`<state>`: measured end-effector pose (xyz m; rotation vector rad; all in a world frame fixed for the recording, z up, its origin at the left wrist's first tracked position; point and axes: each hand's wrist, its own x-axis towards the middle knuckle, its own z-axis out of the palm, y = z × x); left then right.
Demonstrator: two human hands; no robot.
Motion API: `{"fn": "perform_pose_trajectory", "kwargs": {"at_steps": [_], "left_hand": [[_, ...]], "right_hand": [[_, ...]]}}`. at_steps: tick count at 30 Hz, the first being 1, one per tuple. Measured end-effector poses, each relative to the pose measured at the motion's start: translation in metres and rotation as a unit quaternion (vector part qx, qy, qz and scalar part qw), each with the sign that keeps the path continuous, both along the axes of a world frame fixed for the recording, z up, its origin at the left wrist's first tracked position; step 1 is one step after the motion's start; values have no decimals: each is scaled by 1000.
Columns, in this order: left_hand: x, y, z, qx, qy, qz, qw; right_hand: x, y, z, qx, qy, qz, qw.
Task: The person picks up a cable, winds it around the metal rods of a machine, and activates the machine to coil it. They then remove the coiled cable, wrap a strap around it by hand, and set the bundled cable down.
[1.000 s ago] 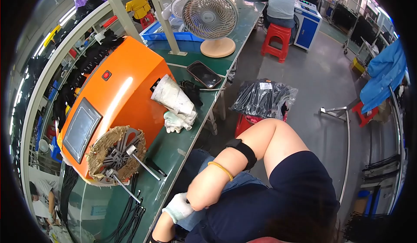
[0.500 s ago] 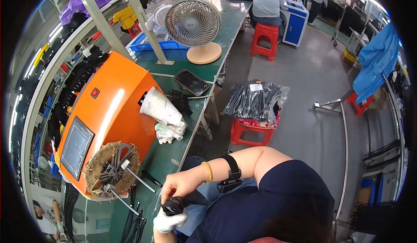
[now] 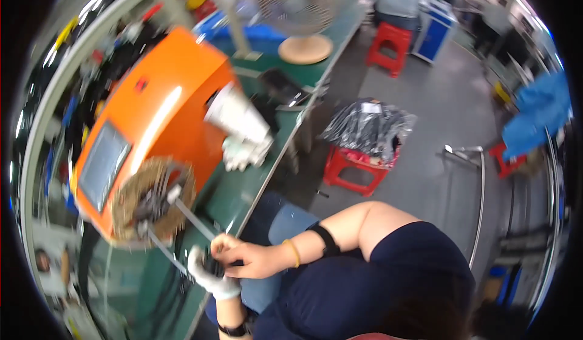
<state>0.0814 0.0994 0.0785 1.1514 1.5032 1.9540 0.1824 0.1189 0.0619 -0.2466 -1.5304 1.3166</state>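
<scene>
I'm pinching a small dark bundle (image 3: 214, 266) between both hands, gloved left hand (image 3: 209, 276) cupping underneath, bare right hand (image 3: 246, 258) fingers clamping on top, just below the winder's rods (image 3: 182, 215).

dark navy tee, white glove on the left hand (image 3: 209, 274), yellow wristband plus black forearm strap on the right

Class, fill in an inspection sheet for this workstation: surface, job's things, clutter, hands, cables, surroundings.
Surface: green bench, partly bare.
Job's things: small dark item between both hands, blurred; orange machine with front winding reel.
Clutter: white gloves, desk fan.
Hands: gloved left hand and bare right hand meet at the bench edge.
Cables: dark cables hang over the bench front.
Surroundings: red stool carrying a bagged black bundle.
</scene>
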Motion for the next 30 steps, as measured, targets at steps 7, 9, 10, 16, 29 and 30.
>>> {"fn": "perform_pose_trajectory", "kwargs": {"at_steps": [7, 9, 10, 16, 29, 30], "left_hand": [[-39, -65, -10, -125, 495, -30, 859], [-59, -113, -33, -204, 535, -52, 818], [-67, -133, -46, -236, 551, -71, 797], [-117, -233, -105, -495, 451, 193, 718], [-74, 4, -45, -57, 504, -119, 854], [-71, 24, -49, -58, 500, -106, 857]], "right_hand": [[20, -6, -7, 232, -171, 44, 957], [21, -2, -8, 277, -159, 134, 938], [24, 2, -10, 327, -157, 193, 912], [20, 72, -18, 101, -303, -131, 939], [-39, 130, -65, 134, -439, -213, 862], [-35, 130, -67, 137, -441, -211, 861]]}}
